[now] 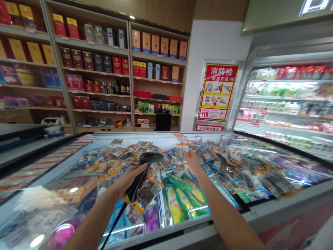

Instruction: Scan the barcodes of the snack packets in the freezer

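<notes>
My left hand [130, 180] is wrapped round the handle of a black barcode scanner [151, 157], whose cable hangs down over the freezer. The scanner's head points right, towards a small clear-and-orange food packet [181, 154]. That packet is pinched upright by its right edge in my right hand [191, 159], above the freezer's contents. Heaps of similar packets [226, 156] lie on both sides. Below, between my forearms, are packs of corn [179, 201] in green and yellow wrapping.
The chest freezer's frame [262, 211] runs along the front right. Behind it stand shelves of boxed goods [101, 62], a red fire-hydrant poster [218, 92] and a lit refrigerated display [288, 100]. A dark counter [20, 133] is at the left edge.
</notes>
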Tool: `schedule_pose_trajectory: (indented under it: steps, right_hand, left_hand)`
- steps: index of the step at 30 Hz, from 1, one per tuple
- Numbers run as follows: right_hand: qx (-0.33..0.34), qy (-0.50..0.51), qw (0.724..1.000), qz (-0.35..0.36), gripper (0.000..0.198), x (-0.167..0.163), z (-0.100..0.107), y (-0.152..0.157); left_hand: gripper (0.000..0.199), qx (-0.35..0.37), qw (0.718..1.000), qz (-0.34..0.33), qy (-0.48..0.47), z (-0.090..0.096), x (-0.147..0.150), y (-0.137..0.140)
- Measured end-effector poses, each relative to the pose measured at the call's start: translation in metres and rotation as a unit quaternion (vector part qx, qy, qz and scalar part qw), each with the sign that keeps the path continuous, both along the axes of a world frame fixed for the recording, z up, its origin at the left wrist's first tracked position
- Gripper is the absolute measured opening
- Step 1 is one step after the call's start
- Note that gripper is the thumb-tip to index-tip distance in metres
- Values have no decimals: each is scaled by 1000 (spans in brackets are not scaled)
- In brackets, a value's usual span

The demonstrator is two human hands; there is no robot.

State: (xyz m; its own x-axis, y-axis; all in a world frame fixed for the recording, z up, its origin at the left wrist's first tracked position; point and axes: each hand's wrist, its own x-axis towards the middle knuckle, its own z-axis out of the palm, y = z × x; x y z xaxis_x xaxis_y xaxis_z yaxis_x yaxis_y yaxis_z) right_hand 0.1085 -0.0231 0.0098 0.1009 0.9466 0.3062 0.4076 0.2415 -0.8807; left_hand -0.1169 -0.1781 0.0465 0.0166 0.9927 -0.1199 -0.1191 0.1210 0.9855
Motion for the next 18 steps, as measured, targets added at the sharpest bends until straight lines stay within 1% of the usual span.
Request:
schedule_pose_trajectory:
  steps: [2,3,4,6,10,12,14,16,18]
  right_hand:
    - [-24,100,995,14,25,-3,0,1]
    - [-33,148,988,24,30,-4,0,1]
    - [-36,183,982,34,37,-5,-1,2]
    - [-30,215,975,42,46,-5,-3,4]
    - [-20,205,978,30,36,2,-8,11]
    - [13,193,981,22,32,7,-9,15]
    - [39,201,979,9,29,11,-8,17]
    - [28,254,967,-1,26,12,-5,17]
    - [-7,346,938,2,23,10,-3,14]
  left_hand:
    - [34,-2,1000,3,4,0,0,0]
    - [34,-5,1000,6,4,0,1,0]
    - [33,-8,1000,9,3,0,1,0]
    - [33,-14,1000,13,1,1,2,0]
    - [34,-16,1000,10,0,1,3,-1]
    - [35,-21,1000,8,1,2,3,-2]
    - [35,-27,1000,10,-2,4,4,-3]
    - [35,-30,1000,8,-7,5,5,-3]
    - [36,-26,1000,1,-15,6,6,-3]
